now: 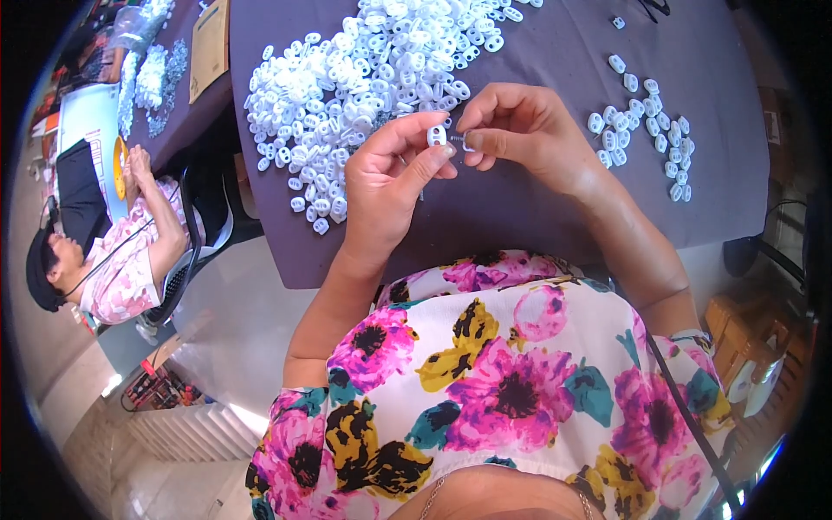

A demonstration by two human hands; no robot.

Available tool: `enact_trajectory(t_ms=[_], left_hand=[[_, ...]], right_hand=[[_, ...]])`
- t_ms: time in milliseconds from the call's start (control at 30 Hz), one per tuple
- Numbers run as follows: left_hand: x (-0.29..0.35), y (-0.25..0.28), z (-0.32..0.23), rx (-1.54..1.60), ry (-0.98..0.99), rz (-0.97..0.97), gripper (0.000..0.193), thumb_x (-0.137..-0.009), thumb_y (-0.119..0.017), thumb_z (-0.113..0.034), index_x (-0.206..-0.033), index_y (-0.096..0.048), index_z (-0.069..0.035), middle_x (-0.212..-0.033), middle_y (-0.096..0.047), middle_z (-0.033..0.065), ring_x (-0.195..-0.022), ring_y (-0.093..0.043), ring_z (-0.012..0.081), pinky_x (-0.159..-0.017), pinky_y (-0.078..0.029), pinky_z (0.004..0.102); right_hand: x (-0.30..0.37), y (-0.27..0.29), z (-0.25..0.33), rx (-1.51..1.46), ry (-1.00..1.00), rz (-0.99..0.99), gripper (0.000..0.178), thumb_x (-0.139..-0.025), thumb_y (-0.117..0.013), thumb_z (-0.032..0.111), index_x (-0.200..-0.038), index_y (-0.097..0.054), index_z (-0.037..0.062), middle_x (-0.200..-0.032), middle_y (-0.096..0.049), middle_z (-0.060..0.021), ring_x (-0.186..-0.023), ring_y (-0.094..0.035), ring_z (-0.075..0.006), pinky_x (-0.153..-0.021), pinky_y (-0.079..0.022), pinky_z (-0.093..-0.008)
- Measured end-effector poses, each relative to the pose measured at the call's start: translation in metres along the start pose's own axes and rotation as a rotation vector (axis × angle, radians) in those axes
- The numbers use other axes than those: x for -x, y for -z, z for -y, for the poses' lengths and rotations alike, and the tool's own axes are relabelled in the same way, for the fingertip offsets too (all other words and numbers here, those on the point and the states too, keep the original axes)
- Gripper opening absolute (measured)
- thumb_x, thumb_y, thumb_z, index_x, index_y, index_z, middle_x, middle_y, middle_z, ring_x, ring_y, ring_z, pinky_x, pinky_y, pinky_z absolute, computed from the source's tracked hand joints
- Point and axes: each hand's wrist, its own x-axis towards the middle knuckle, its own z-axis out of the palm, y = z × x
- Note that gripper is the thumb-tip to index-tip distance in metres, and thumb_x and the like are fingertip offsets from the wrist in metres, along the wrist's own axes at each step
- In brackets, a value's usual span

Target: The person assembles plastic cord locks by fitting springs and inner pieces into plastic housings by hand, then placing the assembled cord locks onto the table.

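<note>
Between its thumb and fingers my left hand point(387, 180) pinches a white oval plastic piece with two holes point(437, 136), which looks like a cord lock part. Close beside it, my right hand point(527, 137) grips a smaller white plastic piece point(469, 141) at its fingertips. A tiny dark coil, like a spring point(455, 139), shows in the narrow gap between the two pieces; I cannot tell which one it touches. Just beyond my hands spreads a large heap of similar white pieces point(347, 95).
A looser group of assembled-looking white pieces point(663, 121) lies to the right on the dark tablecloth point(537, 208). At the left, another person point(130, 260) sits with hands at a yellow dish point(120, 169). Brown cardboard point(209, 48) lies at the far left.
</note>
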Motion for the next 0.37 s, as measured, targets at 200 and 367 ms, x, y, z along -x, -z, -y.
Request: enact_trajectory(t_ms=[200,367], left_hand=[[0.0011,-0.0051,-0.0001,0.039,0.019,-0.002,0.031,-0.086,-0.065,-0.003,-0.117,-0.061,0.0,-0.09,-0.066,0.0076,-0.074,-0.062,0.0138,-0.072,-0.051,0.0253],[0.0017,-0.0032,-0.0005,0.018,0.029,0.007,0.032,-0.087,-0.064,-0.004,-0.118,-0.06,0.0,-0.092,-0.066,0.0082,-0.074,-0.062,0.0143,-0.074,-0.051,0.0259]], right_hand=[[-0.0009,-0.0005,-0.0003,0.018,-0.024,0.014,0.01,-0.089,-0.061,0.0,-0.099,-0.063,0.0007,-0.089,-0.065,-0.0035,-0.076,-0.063,-0.0084,-0.068,-0.054,-0.0208],[-0.0008,-0.0001,-0.0014,0.028,-0.01,-0.005,0.01,-0.088,-0.062,0.006,-0.096,-0.064,0.0016,-0.087,-0.066,-0.0032,-0.075,-0.062,-0.0078,-0.065,-0.05,-0.0197]])
